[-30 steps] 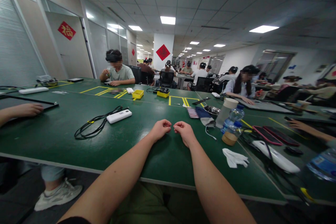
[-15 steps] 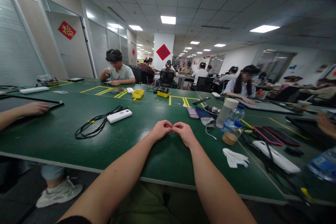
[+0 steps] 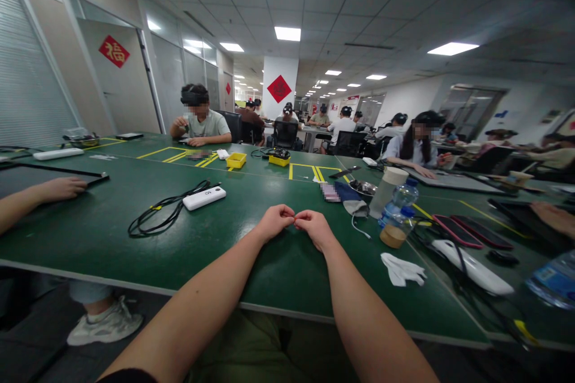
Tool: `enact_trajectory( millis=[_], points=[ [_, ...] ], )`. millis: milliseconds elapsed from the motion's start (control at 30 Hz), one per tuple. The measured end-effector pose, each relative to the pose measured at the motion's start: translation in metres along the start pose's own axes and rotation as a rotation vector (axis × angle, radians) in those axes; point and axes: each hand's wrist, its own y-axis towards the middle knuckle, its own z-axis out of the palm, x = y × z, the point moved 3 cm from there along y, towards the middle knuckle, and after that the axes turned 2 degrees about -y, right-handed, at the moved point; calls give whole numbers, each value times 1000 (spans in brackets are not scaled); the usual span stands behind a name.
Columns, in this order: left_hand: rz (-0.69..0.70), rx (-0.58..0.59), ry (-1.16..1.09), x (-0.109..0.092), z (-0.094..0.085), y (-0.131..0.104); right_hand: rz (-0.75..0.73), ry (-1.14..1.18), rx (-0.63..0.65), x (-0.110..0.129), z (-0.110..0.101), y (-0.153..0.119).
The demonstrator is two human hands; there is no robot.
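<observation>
Find the left hand point(image 3: 275, 222) and the right hand point(image 3: 317, 228) over the desk point(image 3: 179, 263), in from its near edge, fingertips meeting. Read both as loosely curled and nearly closed, with thumb and forefinger drawn together in a pinch. Cannot make out anything between the tips, at this size and with fingers covering the spot; if holding something tiny, likely right at that meeting point.

For good control, keep both pinches light and level with each other. Best to rest the wrists on the desk against tremor; cannot tell from here of any contact beneath. Work one hand gently against the other, using one as an anchor. Tilt the fingers slightly for a better view of the tips. Avoid squeezing hard, at the risk of a slip.

Keep elbows in, too. To the right, toward the far edge, note the blue fabric point(image 3: 348, 192), nearest to the hands, with a bottle point(image 3: 393, 236) farther right. Closer to the near edge, on the same side, see the white cloth point(image 3: 402, 270). To the left, note the power bank point(image 3: 205, 197), with black cable point(image 3: 176, 200) looped beside it.
</observation>
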Motion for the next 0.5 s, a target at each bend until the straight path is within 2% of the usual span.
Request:
enact_trajectory(
  millis=[367, 500],
  points=[
    [-54, 55, -89, -4, 1, -3, 10, 38, 48, 4, 1, -3],
    [-127, 112, -277, -3, 3, -6, 29, 52, 80, 3, 0, -2]
  ],
)
